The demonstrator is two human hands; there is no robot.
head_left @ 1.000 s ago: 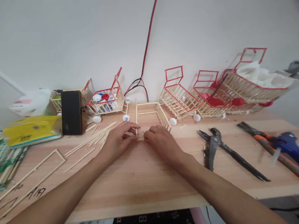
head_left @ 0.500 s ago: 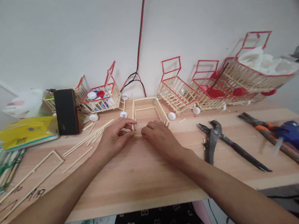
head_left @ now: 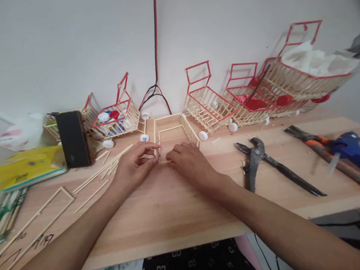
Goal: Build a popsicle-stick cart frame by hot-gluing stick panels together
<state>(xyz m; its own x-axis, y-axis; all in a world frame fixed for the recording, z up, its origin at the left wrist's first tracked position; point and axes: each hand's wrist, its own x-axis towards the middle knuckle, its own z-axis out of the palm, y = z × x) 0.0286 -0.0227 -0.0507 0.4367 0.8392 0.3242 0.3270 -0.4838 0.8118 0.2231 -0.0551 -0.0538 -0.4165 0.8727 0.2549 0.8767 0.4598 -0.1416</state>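
Note:
An unpainted basket frame of thin wooden sticks (head_left: 171, 128) lies on the wooden table (head_left: 173, 209), open toward me. My left hand (head_left: 133, 168) pinches the near end of the frame's left side between thumb and forefinger. My right hand (head_left: 189, 162) rests curled at the near right corner, fingertips pressed on a short stick at the frame's front edge. Both hands touch the frame and nearly meet at its near edge.
Finished red-and-wood stick carts (head_left: 210, 102) line the wall; one (head_left: 112, 117) holds bottle caps. Loose sticks (head_left: 104, 169) and a stick rectangle (head_left: 37, 215) lie left. A black box (head_left: 71, 138), yellow pack (head_left: 25, 168), pliers (head_left: 256, 162), cutters (head_left: 320, 158) and blue glue gun (head_left: 354, 153) surround.
The view has drifted so everything sits slightly lower and further left. Both hands stay on the near end of the stick frame with hardly any change of grip.

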